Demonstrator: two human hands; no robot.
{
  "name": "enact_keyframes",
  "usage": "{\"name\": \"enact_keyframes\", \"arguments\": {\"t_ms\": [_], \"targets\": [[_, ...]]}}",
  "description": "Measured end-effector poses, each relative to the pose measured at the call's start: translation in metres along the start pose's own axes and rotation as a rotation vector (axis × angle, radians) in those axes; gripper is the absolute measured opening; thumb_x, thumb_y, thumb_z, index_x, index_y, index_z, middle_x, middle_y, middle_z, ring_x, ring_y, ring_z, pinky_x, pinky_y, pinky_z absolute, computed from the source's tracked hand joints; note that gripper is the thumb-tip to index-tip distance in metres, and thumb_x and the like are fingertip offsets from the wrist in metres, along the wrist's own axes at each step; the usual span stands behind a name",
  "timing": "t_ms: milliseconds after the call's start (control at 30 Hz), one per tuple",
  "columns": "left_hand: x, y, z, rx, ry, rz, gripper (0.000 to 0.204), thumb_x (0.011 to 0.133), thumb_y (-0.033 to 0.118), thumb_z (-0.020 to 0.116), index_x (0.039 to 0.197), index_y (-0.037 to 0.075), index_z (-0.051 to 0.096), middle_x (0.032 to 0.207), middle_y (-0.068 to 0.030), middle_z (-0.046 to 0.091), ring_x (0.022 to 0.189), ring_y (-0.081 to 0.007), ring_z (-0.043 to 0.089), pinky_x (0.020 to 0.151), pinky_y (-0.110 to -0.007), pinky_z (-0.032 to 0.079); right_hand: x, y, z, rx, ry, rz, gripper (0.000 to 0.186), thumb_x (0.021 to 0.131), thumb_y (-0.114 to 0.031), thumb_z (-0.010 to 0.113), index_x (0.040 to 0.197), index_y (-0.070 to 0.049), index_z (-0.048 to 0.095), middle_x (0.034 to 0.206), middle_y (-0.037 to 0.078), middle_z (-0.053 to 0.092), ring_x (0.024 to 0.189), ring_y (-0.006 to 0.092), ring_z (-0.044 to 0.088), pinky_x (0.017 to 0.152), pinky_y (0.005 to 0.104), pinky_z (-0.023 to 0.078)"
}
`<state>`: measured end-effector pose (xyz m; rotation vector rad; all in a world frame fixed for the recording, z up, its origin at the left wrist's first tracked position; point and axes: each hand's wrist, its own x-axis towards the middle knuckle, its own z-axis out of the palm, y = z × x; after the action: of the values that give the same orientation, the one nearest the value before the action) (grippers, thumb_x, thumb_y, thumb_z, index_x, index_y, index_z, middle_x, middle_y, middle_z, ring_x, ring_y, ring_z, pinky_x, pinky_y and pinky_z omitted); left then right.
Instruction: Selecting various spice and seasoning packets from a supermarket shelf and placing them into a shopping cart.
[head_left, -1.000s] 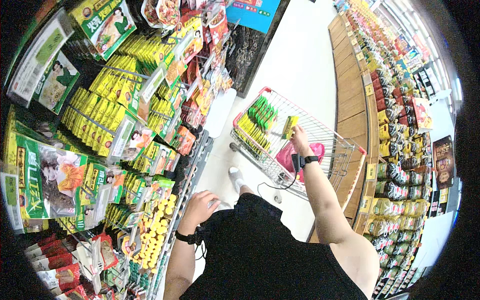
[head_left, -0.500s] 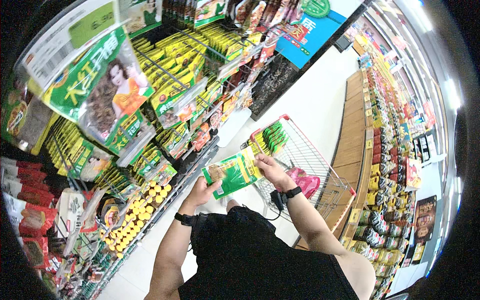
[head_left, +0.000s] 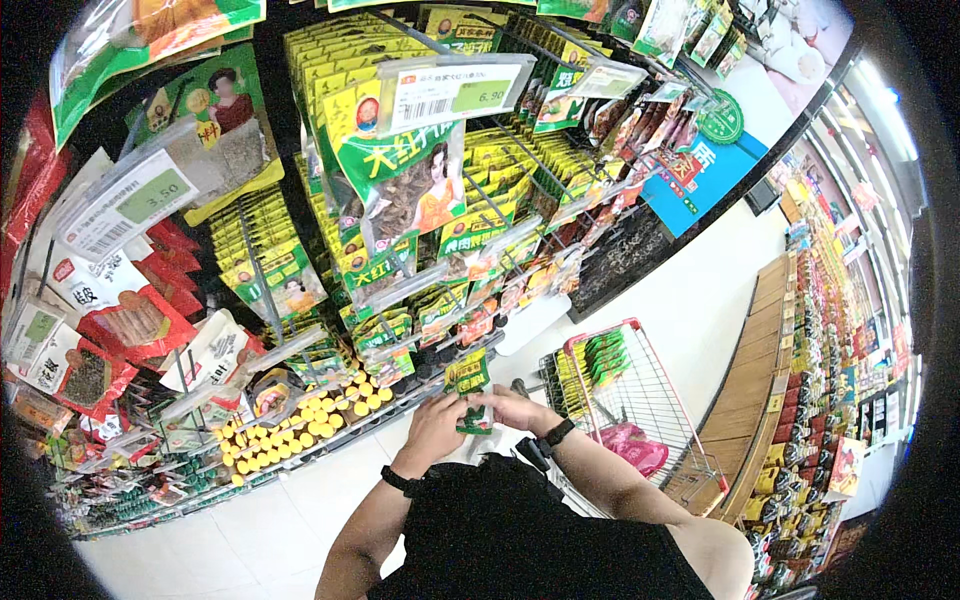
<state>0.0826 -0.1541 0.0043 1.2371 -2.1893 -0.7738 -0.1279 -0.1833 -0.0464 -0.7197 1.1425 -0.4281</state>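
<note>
A green and yellow spice packet [head_left: 467, 372] is held between my two hands, in front of my chest and beside the shelf's lower edge. My left hand [head_left: 436, 428] closes on its left side, fingers curled against the wrapper. From the other side my right hand [head_left: 512, 408] grips the packet's lower right part. Both hands cover some of its lower half. Just beyond them hang rows of similar packets [head_left: 385, 350] on metal hooks. To the right stands a wire shopping cart [head_left: 660, 385] with red trim.
Green and yellow packets [head_left: 605, 360] and a pink bag [head_left: 635, 448] lie in the cart. Hanging price-tag holders [head_left: 455, 92] jut out from the rack. Yellow-capped containers [head_left: 300, 420] line the low shelf. A wood-fronted display [head_left: 745, 370] with jars runs along the right.
My view has swung left toward the rack, so the cart appears farther right. The packet has turned from lying broadside to a narrower upright pose, and my hands have come closer together.
</note>
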Motion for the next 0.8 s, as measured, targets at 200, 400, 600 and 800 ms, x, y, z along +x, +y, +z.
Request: {"name": "enact_keyframes", "arguments": {"t_ms": [200,400,600,800], "targets": [[-0.021,-0.016,-0.015,-0.044,-0.234,-0.094,0.052,0.075,0.053,0.075,0.094,0.008,0.056,0.101,-0.0110,0.051,0.099,-0.0301,0.057,0.082,-0.040,0.048,-0.004,0.016,-0.007,-0.349,-0.005,-0.074,0.053,0.088,-0.029,0.070,0.121,0.008,0.050,0.113,0.014,0.059,0.097,0.0193,0.059,0.080,0.0303,0.050],[-0.029,-0.044,-0.008,-0.206,-0.299,-0.189,0.054,0.087,0.055,0.062,0.094,0.002,0.065,0.099,-0.0150,0.062,0.096,-0.0300,0.062,0.082,-0.039,0.049,-0.041,-0.003,0.004,-0.143,-0.071,-0.237,0.033,0.094,-0.021,0.063,0.120,0.000,0.061,0.112,0.007,0.066,0.099,0.0146,0.059,0.089,0.0298,0.047],[-0.019,-0.033,-0.011,-0.573,-0.382,-0.203,0.037,0.088,0.027,0.066,0.112,-0.001,0.063,0.097,-0.0172,0.070,0.086,-0.0231,0.067,0.077,-0.037,0.051,-0.045,-0.017,0.017,-0.167,-0.037,-0.268,0.036,0.095,-0.022,0.062,0.123,0.000,0.057,0.115,0.007,0.065,0.100,0.0141,0.059,0.089,0.0294,0.048],[-0.009,-0.030,-0.011,-0.748,-0.186,-0.019,0.038,0.088,0.024,0.065,0.116,-0.001,0.062,0.106,-0.0157,0.069,0.098,-0.0238,0.067,0.087,-0.036,0.051,-0.054,-0.014,0.011,-0.093,-0.024,-0.269,0.048,0.094,-0.024,0.063,0.132,0.001,0.047,0.122,0.008,0.061,0.108,0.0145,0.055,0.094,0.0327,0.045]]}}
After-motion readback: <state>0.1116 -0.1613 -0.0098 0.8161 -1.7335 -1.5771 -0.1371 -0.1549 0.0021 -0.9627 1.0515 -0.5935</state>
